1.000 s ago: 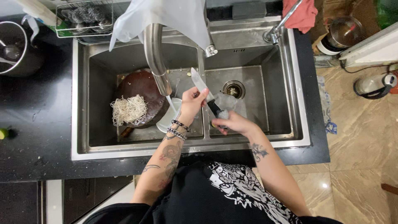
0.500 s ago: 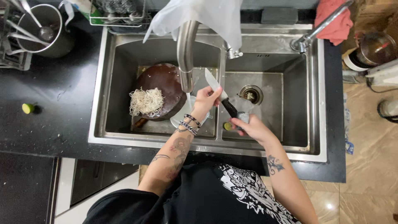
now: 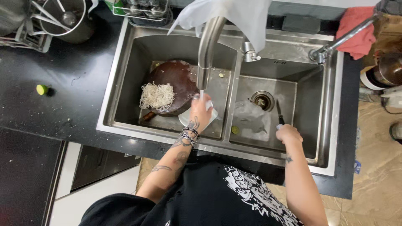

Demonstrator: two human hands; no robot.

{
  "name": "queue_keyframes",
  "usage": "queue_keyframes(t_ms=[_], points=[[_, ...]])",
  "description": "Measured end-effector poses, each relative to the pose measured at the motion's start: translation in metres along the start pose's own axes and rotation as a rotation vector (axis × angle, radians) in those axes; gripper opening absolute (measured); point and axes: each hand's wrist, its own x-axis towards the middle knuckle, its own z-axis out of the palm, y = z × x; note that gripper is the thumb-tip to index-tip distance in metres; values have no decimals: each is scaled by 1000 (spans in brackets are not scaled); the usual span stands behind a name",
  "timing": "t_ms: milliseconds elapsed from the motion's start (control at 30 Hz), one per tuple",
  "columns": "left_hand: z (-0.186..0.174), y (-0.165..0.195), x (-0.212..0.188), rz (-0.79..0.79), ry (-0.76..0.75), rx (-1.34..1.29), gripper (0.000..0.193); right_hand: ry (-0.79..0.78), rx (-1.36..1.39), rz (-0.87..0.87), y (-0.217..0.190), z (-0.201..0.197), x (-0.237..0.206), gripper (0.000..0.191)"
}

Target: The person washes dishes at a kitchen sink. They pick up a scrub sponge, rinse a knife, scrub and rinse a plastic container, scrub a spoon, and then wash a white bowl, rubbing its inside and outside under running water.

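1. Washing-up under way at double steel sink [image 3: 125, 79]: tap [image 3: 206, 50] running into left basin, thin stream landing on left hand [image 3: 200, 112].
2. Left hand closed round a small white cloth or sponge [image 3: 209, 105], held over a pale bowl [image 3: 186, 121] near the basin's near edge; exact grip on the bowl impossible to tell.
3. Right hand [image 3: 287, 134] clenched on the dark handle of a knife [image 3: 279, 112], blade pointing away over the right basin, near the drain [image 3: 262, 100].
4. Hands now well apart, one per basin.
5. Judged done: knife apparently wiped and moved clear of the water.
6. Judged left: round dark chopping board [image 3: 178, 81] leaning in the left basin with a clump of pale shreds [image 3: 157, 96] on it, scraps near the divider, a crumpled clear plastic bag [image 3: 251, 119] and a green lime piece [image 3: 235, 130] in the right basin.
7. Against the earlier frame: knife then held between both hands at the divider, left hand on the blade; now carried right and lowered, left hand shifted under the tap.
8. On the dark counter, far left: another lime piece [image 3: 41, 89] and a metal pot [image 3: 69, 19] with utensils.
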Motion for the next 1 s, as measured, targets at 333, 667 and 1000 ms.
queue_keyframes(t_ms=[333,667,1000], points=[[-28,-9,-7,-392,-377,-33,35,-218,-438,-108,-29,23,18,30],[-61,11,14,-514,1,-269,46,-201,-315,-167,-29,30,10,43],[-73,53,17,-193,-63,-531,32,301,375,-279,-32,24,7,89]])
